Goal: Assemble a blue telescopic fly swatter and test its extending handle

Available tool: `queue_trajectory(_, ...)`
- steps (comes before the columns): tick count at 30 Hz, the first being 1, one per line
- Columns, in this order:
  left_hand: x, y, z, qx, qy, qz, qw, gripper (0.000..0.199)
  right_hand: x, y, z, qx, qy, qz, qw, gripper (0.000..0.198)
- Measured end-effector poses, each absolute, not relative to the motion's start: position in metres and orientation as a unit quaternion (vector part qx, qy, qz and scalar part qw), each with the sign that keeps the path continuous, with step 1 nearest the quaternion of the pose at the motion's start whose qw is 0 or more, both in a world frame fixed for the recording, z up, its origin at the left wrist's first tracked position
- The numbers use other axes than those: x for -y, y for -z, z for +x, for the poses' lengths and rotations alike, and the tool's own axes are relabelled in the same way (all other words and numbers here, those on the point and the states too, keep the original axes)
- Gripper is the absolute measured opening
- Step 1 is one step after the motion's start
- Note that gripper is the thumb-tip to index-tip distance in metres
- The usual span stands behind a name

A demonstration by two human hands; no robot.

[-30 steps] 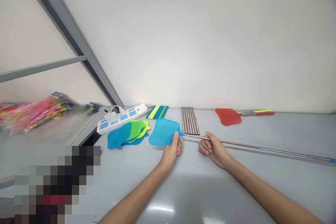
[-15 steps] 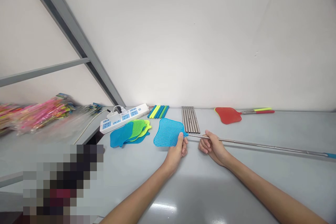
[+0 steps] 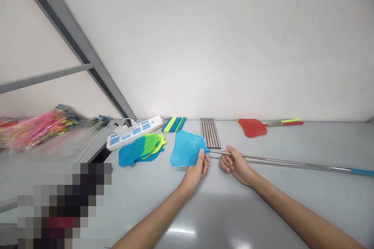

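Observation:
A blue fly swatter [image 3: 187, 148] with a perforated head and a long extended metal rod lies across my hands, its blue grip reaching the right edge. My left hand [image 3: 199, 166] pinches the base of the head, thumb on top. Farther along the rod, my right hand [image 3: 236, 163] is closed around it with curled fingers. Loose swatter heads [image 3: 143, 148] in blue, green and yellow overlap to the left. Behind the held swatter, several metal rods [image 3: 210, 133] lie side by side. Coloured handle grips [image 3: 174, 124] form a row near the wall.
Swatters with a red head [image 3: 253, 128] on top lie at the back right. A white power strip [image 3: 134, 131] with plugs stands left of the grips. Packaged pink items [image 3: 41, 127] are heaped at the far left beside a grey metal frame [image 3: 96, 74].
The view has shifted slightly, so most things sit a little farther left. The swatter's head has tilted a little, and both hands keep their hold on it.

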State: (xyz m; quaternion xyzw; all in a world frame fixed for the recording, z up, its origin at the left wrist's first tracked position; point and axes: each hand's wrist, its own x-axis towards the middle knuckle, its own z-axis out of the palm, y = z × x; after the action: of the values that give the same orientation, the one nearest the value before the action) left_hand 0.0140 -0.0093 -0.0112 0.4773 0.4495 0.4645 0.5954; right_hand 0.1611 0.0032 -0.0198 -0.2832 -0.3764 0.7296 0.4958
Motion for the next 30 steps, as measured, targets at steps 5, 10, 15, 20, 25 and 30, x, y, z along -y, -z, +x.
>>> queue_trajectory(5,0.0100,0.0105,0.0143,-0.463,-0.457,0.506,0.566,0.041,-0.0035,0.0198,0.1615,0.374,-0.736,-0.272,0.494,0.049)
queue_trajectory(10,0.0136,0.0073,0.0176,-0.481,-0.437,0.543,0.532,0.040,-0.0031,0.0196,0.1597,0.399,-0.731,-0.276,0.480,0.050)
queue_trajectory(15,0.0140,0.0073,0.0189,-0.469,-0.447,0.544,0.533,0.040,-0.0031,0.0187,0.1583,0.405,-0.724,-0.288,0.478,0.051)
queue_trajectory(20,0.0130,0.0071,0.0194,-0.474,-0.448,0.526,0.546,0.041,-0.0036,0.0177,0.1578,0.404,-0.718,-0.292,0.485,0.050)
queue_trajectory(25,0.0149,0.0076,0.0219,-0.477,-0.484,0.501,0.537,0.040,-0.0031,0.0179,0.1579,0.401,-0.714,-0.304,0.488,0.049)
queue_trajectory(30,0.0151,0.0125,0.0207,-0.496,-0.532,0.411,0.550,0.039,-0.0057,0.0224,0.1581,0.361,-0.644,-0.351,0.577,0.048)
